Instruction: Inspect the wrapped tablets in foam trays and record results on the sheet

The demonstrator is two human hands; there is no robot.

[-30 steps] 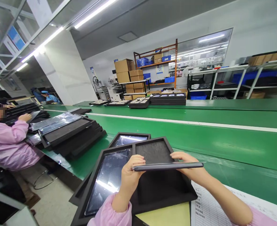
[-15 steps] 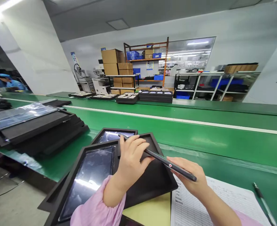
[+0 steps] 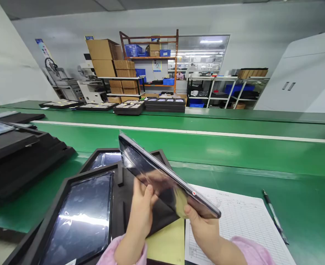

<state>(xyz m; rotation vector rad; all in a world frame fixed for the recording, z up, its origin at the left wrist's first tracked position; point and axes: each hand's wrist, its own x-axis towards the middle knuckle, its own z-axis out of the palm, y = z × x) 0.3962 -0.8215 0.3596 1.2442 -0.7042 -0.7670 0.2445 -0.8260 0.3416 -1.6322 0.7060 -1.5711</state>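
A tablet (image 3: 162, 175) with a glossy dark screen is tilted up over the foam trays, its long edge uppermost. On that edge is a small red-and-white dot. My left hand (image 3: 140, 204) grips its lower edge, thumb on the screen side. At the lower right end my right hand (image 3: 205, 230) holds it, thumb also on the screen; the fingers behind are hidden. Below left, another tablet (image 3: 81, 217) lies in a black foam tray (image 3: 56, 193). Behind it a further screen (image 3: 105, 159) shows in part in a second tray.
A printed form sheet (image 3: 242, 217) and a pen (image 3: 274, 213) lie to the right, with yellow paper (image 3: 168, 241) beside them. Black trays (image 3: 27, 158) are stacked at left. Across the green bench (image 3: 234, 154) stand trays of small parts (image 3: 129, 106).
The tablet has turned from edge-on to show its screen. My left hand has shifted from over its top edge to its lower edge. The view has swung right.
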